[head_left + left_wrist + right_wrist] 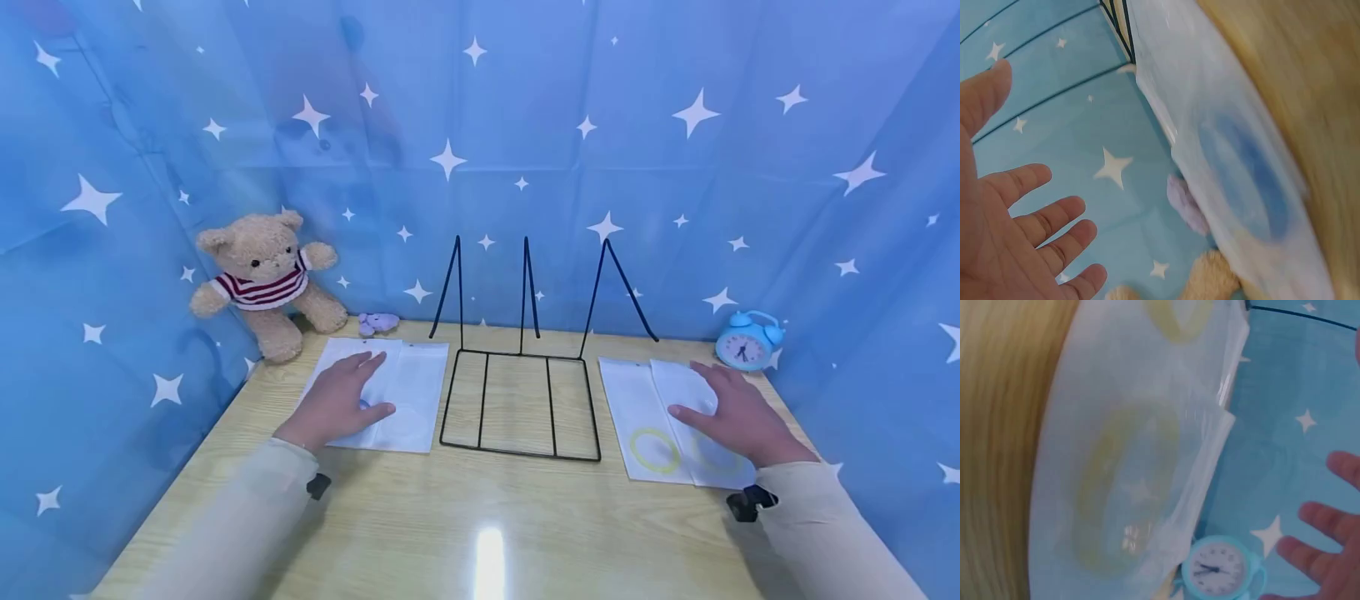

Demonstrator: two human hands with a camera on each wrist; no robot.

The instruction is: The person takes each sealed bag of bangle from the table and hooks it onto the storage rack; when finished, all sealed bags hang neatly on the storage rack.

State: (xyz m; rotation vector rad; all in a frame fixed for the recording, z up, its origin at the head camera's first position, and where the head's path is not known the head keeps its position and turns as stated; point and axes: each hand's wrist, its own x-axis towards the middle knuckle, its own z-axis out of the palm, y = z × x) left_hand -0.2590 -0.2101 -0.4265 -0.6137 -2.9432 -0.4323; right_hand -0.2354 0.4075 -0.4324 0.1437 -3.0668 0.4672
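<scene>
My left hand (337, 404) is held with its fingers spread above two flat, translucent white packets (420, 383) on the left of the table. Through one of them a blue ring (1272, 187) shows in the left wrist view. On the other side, my right hand (738, 417) extends over a similar pair of white packets (626, 404), thumb apart from the fingers. Each of these has a pale yellow ring (1094, 481) visible through it. Neither hand grips anything. Between the two pairs stands a black wire rack (552, 408) with three peaked uprights at its back.
A teddy bear (262, 260) in a striped sweater sits at the back left, beside a small purple object (378, 323). A light blue alarm clock (744, 348) stands at the back right, close to the right packets. Blue star-patterned curtain (525, 100) surrounds the wooden table (405, 525).
</scene>
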